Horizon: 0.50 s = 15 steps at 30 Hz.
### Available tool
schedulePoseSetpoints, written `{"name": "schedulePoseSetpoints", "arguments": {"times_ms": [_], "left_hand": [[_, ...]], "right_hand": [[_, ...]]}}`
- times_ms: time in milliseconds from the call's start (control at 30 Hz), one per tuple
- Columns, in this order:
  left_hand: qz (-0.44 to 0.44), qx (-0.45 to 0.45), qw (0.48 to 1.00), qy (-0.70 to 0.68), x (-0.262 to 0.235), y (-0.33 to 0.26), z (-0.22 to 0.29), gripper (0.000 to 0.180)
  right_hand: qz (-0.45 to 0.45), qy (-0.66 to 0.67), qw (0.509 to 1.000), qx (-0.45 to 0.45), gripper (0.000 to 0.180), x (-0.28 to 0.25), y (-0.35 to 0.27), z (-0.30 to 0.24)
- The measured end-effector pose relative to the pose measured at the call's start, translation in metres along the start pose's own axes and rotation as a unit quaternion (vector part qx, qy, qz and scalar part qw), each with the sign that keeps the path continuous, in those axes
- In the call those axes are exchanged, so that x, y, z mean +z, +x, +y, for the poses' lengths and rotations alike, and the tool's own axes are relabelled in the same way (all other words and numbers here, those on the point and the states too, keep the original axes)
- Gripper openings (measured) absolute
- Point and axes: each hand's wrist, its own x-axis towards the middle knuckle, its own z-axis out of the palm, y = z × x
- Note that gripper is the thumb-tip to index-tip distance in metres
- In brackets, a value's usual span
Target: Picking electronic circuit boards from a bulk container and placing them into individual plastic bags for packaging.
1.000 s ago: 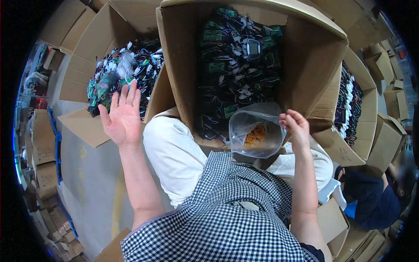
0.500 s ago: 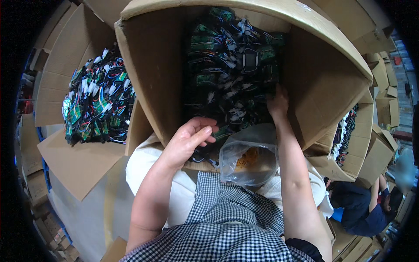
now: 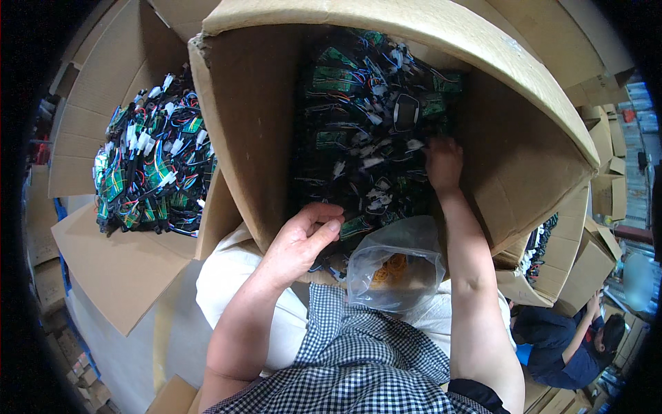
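A large cardboard box (image 3: 514, 148) stands tilted toward me, filled with green circuit boards (image 3: 333, 80) that have bundled wires and white connectors. Inside it, near the right wall, my right hand (image 3: 443, 164) reaches in among the wired boards. Its fingers are bent and their tips are hidden in shadow, so any hold does not show. Over the box's front left edge hovers my left hand (image 3: 303, 241), fingers loosely curved and thumb apart, with nothing between them. Between my forearms sits a clear plastic bag (image 3: 412, 293) with orange-yellow rubber bands (image 3: 392, 269) inside.
To the left, another open box (image 3: 114, 272) is heaped with wired circuit boards (image 3: 155, 162). At the right stands a box (image 3: 562, 255) with more wired parts. A dark-framed piece with a grey face (image 3: 407, 112) lies on the boards. A person (image 3: 562, 345) crouches at the lower right.
My right hand has moved slightly lower and its fingers have bent. My left hand has dropped a little, its fingers more curled. The view has shifted slightly.
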Motion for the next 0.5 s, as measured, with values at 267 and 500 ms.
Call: {"name": "schedulePoseSetpoints", "arguments": {"times_ms": [267, 500], "left_hand": [[-0.008, -0.035, 0.999, -0.012, 0.002, -0.001, -0.008, 0.06], [-0.154, -0.052, 0.933, -0.32, 0.031, -0.036, -0.022, 0.035]], "right_hand": [[0.258, 0.23, 0.912, -0.221, 0.02, -0.168, -0.084, -0.078], [0.18, 0.112, 0.919, -0.332, 0.017, -0.21, -0.16, -0.137]]}}
